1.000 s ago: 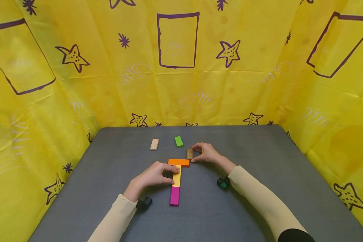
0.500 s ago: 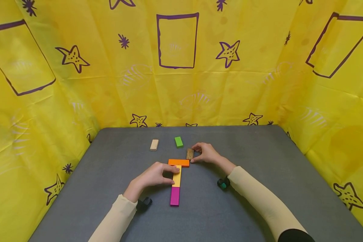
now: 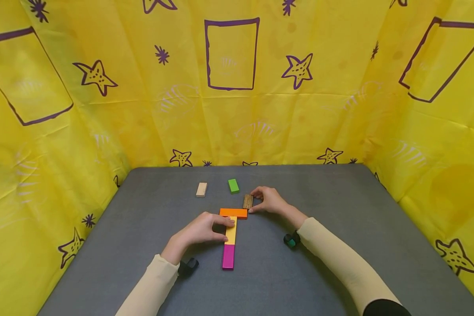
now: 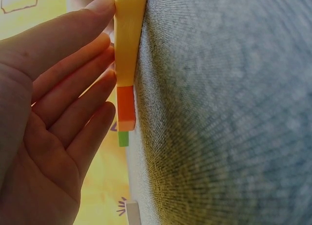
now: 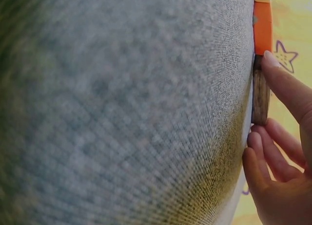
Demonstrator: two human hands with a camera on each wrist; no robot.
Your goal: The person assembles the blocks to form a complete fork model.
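A yellow block [image 3: 230, 235] lies flat between an orange block [image 3: 234, 213] set crosswise at its far end and a magenta block [image 3: 228, 257] at its near end. Fingertips and thumb of my left hand [image 3: 199, 228] rest on the yellow block's top, fairly straight in the left wrist view. My right hand [image 3: 271, 201] pinches a dark brown wood-grained block [image 3: 248, 201] end to end, thumb at the near end and fingers at the far end. In the right wrist view this brown block [image 5: 261, 91] lies low on the table, its near end at the orange block [image 5: 263, 28].
Farther back on the grey table [image 3: 320, 272] lie a green block [image 3: 233, 185] and a pale wooden block [image 3: 201, 189], apart from the others. Yellow cloth [image 3: 229, 127] with drawn starfish hangs behind and at both sides.
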